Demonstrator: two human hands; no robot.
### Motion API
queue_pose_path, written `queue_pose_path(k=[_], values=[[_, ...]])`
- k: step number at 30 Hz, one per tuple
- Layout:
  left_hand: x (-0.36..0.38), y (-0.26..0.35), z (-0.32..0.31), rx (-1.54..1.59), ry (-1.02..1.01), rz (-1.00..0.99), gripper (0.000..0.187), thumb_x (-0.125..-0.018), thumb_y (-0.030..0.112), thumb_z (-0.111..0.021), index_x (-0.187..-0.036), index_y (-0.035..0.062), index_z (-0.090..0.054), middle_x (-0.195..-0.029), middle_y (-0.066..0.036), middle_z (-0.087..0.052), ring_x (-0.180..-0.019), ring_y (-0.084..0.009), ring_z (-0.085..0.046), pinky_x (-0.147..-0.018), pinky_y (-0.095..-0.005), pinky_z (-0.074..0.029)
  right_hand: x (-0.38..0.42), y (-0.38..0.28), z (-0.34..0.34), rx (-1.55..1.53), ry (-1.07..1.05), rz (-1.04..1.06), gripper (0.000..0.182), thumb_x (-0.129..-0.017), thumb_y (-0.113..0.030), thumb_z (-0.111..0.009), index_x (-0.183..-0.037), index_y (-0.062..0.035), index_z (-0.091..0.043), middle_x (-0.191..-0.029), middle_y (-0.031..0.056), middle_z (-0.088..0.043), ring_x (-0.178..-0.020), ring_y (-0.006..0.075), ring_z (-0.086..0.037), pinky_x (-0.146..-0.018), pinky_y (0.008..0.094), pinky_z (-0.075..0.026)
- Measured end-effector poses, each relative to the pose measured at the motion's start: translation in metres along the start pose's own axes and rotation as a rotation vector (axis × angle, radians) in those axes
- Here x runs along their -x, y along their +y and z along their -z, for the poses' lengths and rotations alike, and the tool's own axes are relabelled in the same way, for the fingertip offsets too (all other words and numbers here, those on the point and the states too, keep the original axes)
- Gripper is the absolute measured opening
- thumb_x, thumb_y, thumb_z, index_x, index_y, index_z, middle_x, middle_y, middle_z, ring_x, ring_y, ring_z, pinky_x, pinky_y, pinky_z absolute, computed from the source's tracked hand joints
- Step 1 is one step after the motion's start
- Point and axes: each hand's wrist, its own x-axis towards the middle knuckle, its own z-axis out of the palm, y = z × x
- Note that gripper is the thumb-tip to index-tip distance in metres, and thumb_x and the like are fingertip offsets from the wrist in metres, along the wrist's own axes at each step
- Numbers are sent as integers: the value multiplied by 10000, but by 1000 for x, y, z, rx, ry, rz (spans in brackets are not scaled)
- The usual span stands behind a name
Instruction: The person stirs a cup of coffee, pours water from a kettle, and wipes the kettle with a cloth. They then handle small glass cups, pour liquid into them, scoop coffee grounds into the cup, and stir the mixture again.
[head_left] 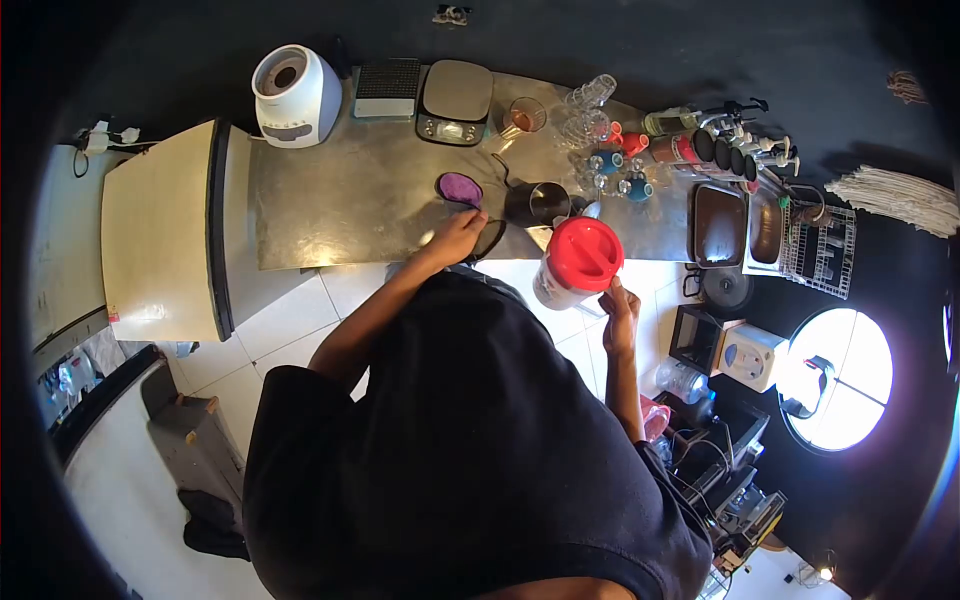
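My right hand (622, 318) grips the side of a pale jar (553, 289) with a red screw lid (586, 252), held over the counter's front edge. The jar tilts so its lid faces up toward me. At the counter's front edge, my left hand (452, 243) has its fingers pinched at the rim of a small round black dish (490, 239). Just beyond it lies a round black-rimmed dish with a purple inside (460, 189). A dark metal cup (549, 203) stands between the two hands, partly behind the jar.
Along the back of the steel counter (345, 200) stand a white machine (297, 97), a kitchen scale (457, 100) and a glass jug (524, 116). Glasses (586, 127), several bottles (690, 148) and a brown tray (719, 225) fill the right side. A white fridge (160, 230) is at left.
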Motion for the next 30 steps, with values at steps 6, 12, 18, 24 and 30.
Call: queue_pose_path(k=[6, 12, 18, 24, 30], values=[[-9, -2, -13, 46, 137, 135, 443, -1013, 396, -479, -1007, -23, -624, -897, -273, -630, -833, -409, -616, -740, -431, -459, -30, -22, 17, 298, 41, 32, 529, -944, -347, -655, -528, -141, -402, -534, -79, -328, -538, 51, -235, -508, 289, -176], [-10, 14, -18, 90, 293, 88, 435, -961, 401, -579, -910, -29, -621, -809, -225, -632, -765, -342, -615, -701, -423, -451, -60, -40, 7, 604, 39, 71, 472, -923, -360, -674, -594, -28, -612, -547, -50, -445, -538, 66, -376, -502, 288, -301], [6, 38, -18, -186, 208, -32, 746, -712, 328, -847, -1241, -48, -480, -1079, -184, -645, -1018, -322, -630, -895, -392, -480, -78, -60, -3, 827, -26, 89, 461, -888, -403, -681, -742, 33, -723, -549, 123, -602, -538, 151, -558, -565, 352, -453], [-10, -9, -17, -46, 110, -9, 490, -820, 221, -712, -1234, 34, -531, -1040, -195, -645, -976, -281, -633, -825, -397, -475, -92, -66, -1, 915, -69, 94, 496, -875, -429, -682, -700, 35, -691, -544, 163, -576, -517, 204, -577, -555, 391, -441], [-3, 27, -14, 19, 69, -87, 216, -907, 187, -614, -1004, -4, -634, -828, -171, -656, -740, -224, -623, -670, -360, -464, -92, -84, -7, 1003, -59, 108, 540, -860, -487, -674, -674, 20, -678, -558, 191, -573, -534, 311, -597, -568, 417, -446]])
